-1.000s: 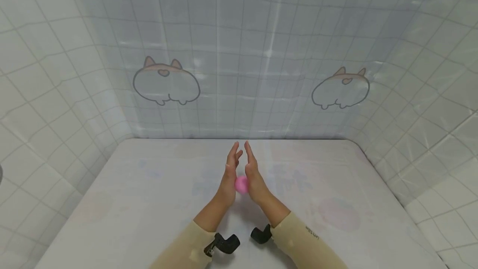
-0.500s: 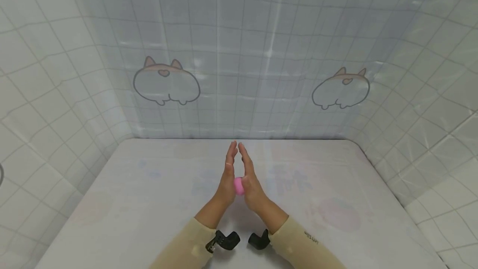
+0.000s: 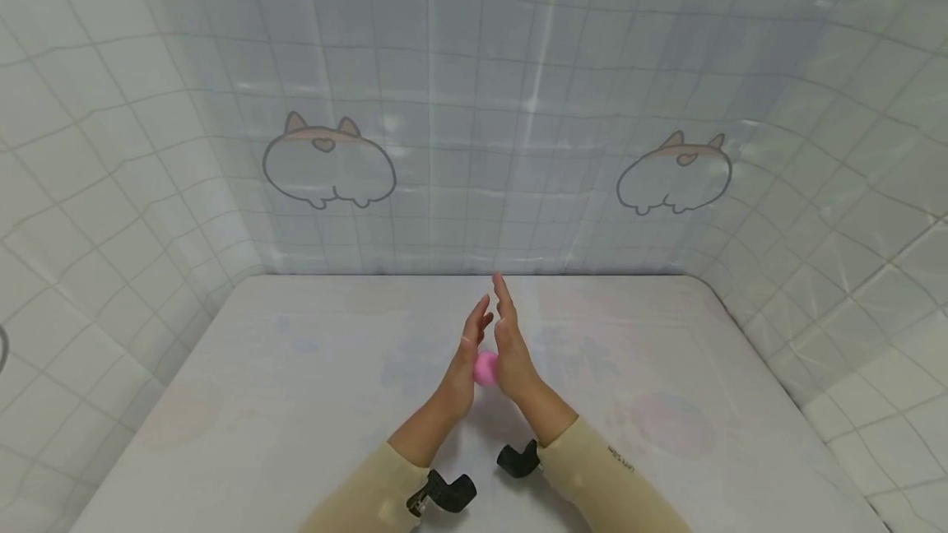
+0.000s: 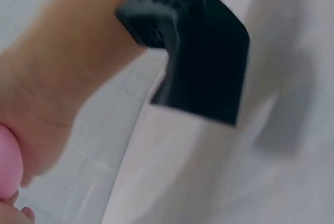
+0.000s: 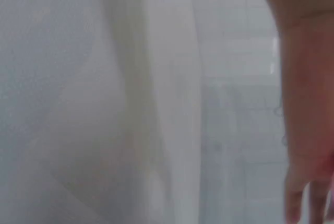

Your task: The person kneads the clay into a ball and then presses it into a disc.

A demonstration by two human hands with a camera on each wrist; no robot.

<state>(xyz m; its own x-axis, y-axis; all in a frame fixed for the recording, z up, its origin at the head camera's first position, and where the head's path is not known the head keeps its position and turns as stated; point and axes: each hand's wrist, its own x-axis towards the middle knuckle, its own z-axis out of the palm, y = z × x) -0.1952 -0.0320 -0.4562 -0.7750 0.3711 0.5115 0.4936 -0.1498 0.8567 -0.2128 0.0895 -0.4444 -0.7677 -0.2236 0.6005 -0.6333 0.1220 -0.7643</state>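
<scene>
A smooth pink ball [image 3: 485, 368] is caught between two facing palms over the middle of the table. My left hand [image 3: 461, 368] touches its left side, fingers straight and pointing forward. Against the right side lies the palm of my right hand [image 3: 513, 356], whose straight fingertips reach a little farther forward than the left ones. In the left wrist view part of the ball [image 4: 8, 164] shows at the left edge, against the base of a palm. The right wrist view holds my right hand [image 5: 310, 130] at its right edge, with the ball almost wholly out of frame.
A white table [image 3: 296, 418] with faint coloured prints lies below the hands. Grid-patterned sheeting [image 3: 474, 122] with cartoon animals rises behind it and at both sides. Black wrist mounts [image 3: 453, 492] stick inward from the beige sleeves [image 3: 370, 492].
The palms slide against each other around the ball: since half a second ago the right hand has moved forward and the left hand back. Both hands and the ball have shifted slightly right.
</scene>
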